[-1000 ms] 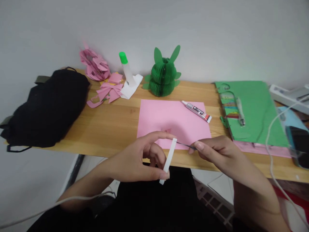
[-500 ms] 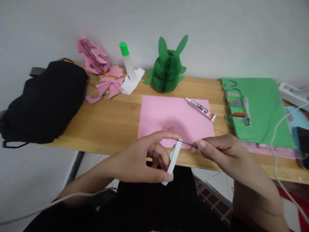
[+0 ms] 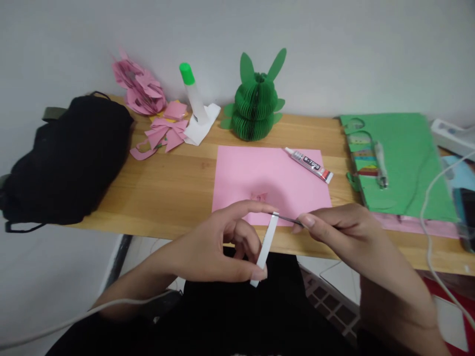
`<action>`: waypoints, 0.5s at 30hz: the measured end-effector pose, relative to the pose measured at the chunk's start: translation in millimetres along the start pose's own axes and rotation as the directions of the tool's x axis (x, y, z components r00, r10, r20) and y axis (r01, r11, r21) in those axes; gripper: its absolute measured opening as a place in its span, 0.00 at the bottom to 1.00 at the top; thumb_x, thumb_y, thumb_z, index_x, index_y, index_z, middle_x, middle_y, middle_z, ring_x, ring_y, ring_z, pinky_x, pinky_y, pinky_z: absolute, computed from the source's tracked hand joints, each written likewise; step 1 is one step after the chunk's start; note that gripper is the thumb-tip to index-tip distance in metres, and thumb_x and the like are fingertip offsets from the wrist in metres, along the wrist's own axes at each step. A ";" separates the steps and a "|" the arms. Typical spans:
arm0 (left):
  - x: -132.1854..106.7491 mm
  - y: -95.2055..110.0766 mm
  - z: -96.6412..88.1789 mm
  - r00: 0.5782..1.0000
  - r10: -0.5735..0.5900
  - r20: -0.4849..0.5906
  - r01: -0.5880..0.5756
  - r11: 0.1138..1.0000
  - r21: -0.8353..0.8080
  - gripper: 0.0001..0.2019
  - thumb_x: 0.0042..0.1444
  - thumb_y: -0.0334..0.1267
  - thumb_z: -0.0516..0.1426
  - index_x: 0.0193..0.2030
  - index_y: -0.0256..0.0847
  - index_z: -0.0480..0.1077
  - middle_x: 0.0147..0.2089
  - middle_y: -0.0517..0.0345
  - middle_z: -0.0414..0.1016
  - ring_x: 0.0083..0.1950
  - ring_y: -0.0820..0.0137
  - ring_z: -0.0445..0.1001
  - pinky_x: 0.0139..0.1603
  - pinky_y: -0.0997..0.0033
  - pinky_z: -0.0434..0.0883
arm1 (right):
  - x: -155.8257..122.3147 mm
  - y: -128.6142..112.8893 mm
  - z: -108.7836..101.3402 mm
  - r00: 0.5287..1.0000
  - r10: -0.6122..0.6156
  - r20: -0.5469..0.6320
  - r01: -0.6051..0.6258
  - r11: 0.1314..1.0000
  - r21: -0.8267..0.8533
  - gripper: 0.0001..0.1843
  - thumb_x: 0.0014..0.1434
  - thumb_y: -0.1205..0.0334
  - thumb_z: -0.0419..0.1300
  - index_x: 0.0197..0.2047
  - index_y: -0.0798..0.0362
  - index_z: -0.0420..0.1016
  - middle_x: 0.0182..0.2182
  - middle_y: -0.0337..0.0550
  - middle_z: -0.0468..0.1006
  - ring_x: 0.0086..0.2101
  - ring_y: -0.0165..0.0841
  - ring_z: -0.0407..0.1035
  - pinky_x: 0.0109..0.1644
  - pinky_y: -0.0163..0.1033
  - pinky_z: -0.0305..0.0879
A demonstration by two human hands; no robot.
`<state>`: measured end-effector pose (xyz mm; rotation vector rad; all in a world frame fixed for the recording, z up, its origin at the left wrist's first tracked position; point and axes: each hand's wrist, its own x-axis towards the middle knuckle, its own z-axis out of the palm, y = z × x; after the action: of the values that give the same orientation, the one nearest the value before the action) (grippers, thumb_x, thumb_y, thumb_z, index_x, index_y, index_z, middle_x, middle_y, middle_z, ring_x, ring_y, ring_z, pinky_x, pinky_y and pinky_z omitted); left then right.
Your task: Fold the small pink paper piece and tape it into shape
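My left hand (image 3: 218,244) grips a narrow white strip-like piece (image 3: 267,242) by its two ends, forefinger at the top and thumb at the bottom. Its other fingers are curled behind it. Pinched in my right hand (image 3: 339,232) is a thin dark rod (image 3: 287,219), whose tip touches the upper end of the white piece; I cannot make out what kind of tool it is. Both hands are above the front edge of the wooden table. Beyond them lies a pink sheet (image 3: 237,173) bearing a glue tube (image 3: 309,165) and a small pink paper scrap (image 3: 260,197).
A green paper rabbit (image 3: 255,109) stands at the back. To its left are a green-capped glue bottle (image 3: 195,96), pink paper pieces (image 3: 168,131) and a black bag (image 3: 70,158). On the right lie a green sheet (image 3: 404,163), a white cable (image 3: 426,212) and a power strip (image 3: 452,136).
The white piece has turned slightly, so the green print beside it no longer shows. Both hands keep their grip, the rod's tip still at the upper end. The view has shifted a little.
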<state>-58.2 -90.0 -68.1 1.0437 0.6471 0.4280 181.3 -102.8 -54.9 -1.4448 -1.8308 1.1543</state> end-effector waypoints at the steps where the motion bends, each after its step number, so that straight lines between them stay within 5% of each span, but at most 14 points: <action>1: 0.4 0.2 -0.5 1.000 -0.001 0.007 0.001 1.000 -0.017 0.36 0.45 0.26 0.67 0.61 0.45 0.62 0.27 0.68 0.74 0.28 0.78 0.73 0.29 0.82 0.68 | -0.1 0.3 0.5 1.000 0.005 -0.002 -0.005 1.000 0.000 0.25 0.62 0.46 0.57 0.20 0.52 0.76 0.13 0.34 0.58 0.17 0.23 0.48 0.18 0.32 0.45; 15: -6.7 -5.2 -9.2 0.995 0.056 0.082 -0.044 0.989 -0.144 0.39 0.46 0.28 0.68 0.64 0.44 0.58 0.28 0.63 0.77 0.27 0.73 0.76 0.31 0.75 0.73 | 3.1 1.9 5.4 0.999 -0.028 0.037 0.030 0.998 -0.049 0.33 0.64 0.40 0.51 0.16 0.53 0.68 0.13 0.33 0.51 0.17 0.24 0.45 0.19 0.34 0.43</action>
<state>-69.2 -90.5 -74.1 0.9387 0.5075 0.4637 177.0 -101.3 -59.5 -1.4283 -1.9114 1.1355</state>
